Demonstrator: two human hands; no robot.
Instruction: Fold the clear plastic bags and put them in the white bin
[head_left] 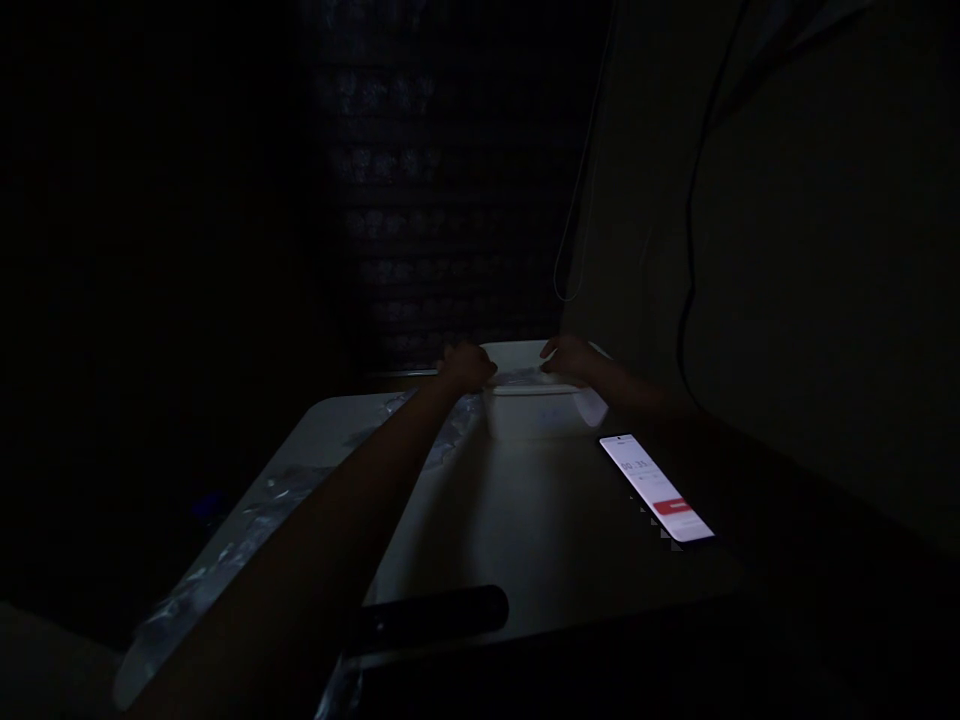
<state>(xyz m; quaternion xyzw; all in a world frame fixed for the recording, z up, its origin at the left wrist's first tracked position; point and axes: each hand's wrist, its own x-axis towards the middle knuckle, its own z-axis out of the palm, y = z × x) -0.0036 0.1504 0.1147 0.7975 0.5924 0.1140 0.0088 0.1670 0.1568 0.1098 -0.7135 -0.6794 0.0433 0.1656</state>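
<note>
A white plastic container [532,412] stands at the far end of the white table, with clear crinkled plastic [519,377] showing inside it. At its left rim is my left hand [468,367], its fingers curled; what they hold, if anything, is lost in the dark. Over the right side of the container reaches my right hand [568,359], fingers bent but apart, near the plastic inside. I cannot see anything in its grasp. Under and beside my left forearm lie several clear plastic packets [281,490] along the table's left side.
A lit phone [656,488] showing a timer lies at the right of the table [517,520]. Near the front edge is a dark, round-ended long object [442,615]. A cable [688,250] hangs on the right wall, and a looped cord [570,295] hangs behind the container.
</note>
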